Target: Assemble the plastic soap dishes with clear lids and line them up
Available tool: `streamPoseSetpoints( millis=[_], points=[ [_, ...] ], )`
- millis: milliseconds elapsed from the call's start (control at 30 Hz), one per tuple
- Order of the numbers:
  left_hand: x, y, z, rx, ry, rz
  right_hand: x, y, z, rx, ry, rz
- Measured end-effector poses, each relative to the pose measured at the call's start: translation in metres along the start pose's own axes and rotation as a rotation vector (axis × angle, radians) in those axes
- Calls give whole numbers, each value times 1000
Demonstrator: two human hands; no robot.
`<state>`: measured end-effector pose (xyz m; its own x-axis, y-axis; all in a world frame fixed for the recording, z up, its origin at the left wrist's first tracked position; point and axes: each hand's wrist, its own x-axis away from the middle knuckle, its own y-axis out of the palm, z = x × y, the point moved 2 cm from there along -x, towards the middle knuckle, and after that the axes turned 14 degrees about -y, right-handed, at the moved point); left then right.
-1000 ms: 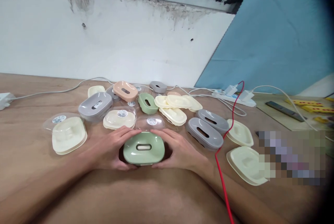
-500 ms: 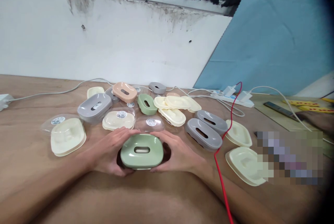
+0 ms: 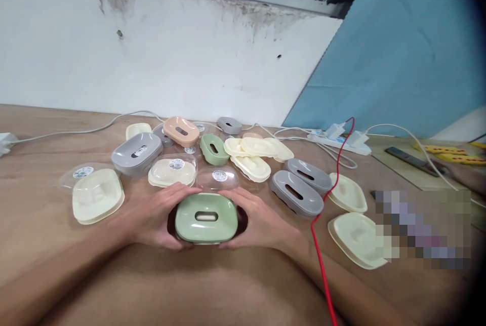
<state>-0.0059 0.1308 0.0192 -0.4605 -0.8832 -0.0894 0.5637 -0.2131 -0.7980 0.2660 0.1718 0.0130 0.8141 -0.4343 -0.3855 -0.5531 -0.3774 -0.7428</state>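
Note:
Between my two hands is a glossy green soap dish (image 3: 206, 230), an oval with a long slot in its middle; something pale shows through the slot and along its lower edge. My left hand (image 3: 161, 219) grips its left end, fingers over the far edge and thumb at the near edge. On the right end, my right hand (image 3: 256, 219) holds it the same way. Just beyond it lies a clear plastic lid (image 3: 207, 176) with a round sticker. Another green soap dish (image 3: 213, 150) sits farther back.
Grey soap dishes lie left (image 3: 131, 156) and right (image 3: 297, 193), with a peach dish (image 3: 181, 131) at the back. Cream trays (image 3: 97, 197) are scattered around. A red cable (image 3: 319, 245) crosses the table on the right, near a power strip (image 3: 341, 143). A blurred patch covers the right side.
The camera view has shifted slightly. Both hands keep the same hold on the green soap dish, which stays in nearly the same place.

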Motion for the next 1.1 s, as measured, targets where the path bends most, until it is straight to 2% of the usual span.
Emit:
streamPoseSetpoints(
  millis=[300, 700, 867, 967, 1100],
  points=[
    [0, 2, -6, 68, -1, 5, -1, 2, 3, -40, 6, 35],
    [1, 3, -4, 39, -102, -97, -3, 3, -7, 79, -1, -44],
    [2, 2, -5, -8, -51, -68, -3, 2, -6, 135, 25, -94],
    [2, 2, -2, -38, -69, -42, -1, 2, -2, 163, 38, -118],
    [0, 2, 1, -86, -83, 1, 2, -2, 4, 161, -7, -85]
  ],
)
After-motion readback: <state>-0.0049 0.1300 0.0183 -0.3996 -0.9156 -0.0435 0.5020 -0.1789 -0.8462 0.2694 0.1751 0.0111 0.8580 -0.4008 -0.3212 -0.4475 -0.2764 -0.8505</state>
